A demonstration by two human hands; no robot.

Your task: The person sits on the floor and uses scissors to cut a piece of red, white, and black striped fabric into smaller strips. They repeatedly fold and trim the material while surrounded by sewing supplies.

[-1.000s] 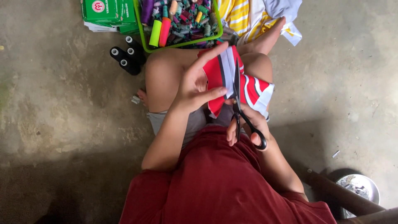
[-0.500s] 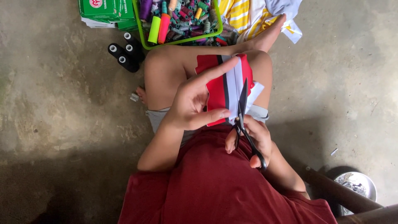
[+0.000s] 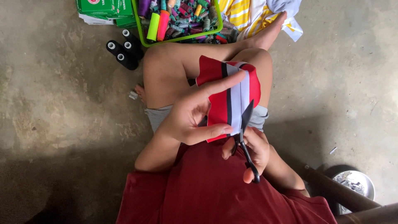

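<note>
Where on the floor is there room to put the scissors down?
Bare concrete floor lies left of the knee, below the black spools. More lies right of the legs, above the metal bowl. Up top, the thread basket, green boxes and striped cloth crowd together.

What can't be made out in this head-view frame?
- Scissors: handles mostly hidden inside the right hand.
- Striped fabric: lower left part covered by the left hand.
- Thread basket: cut off by the top edge.
- Metal bowl: contents too small to tell.
</note>
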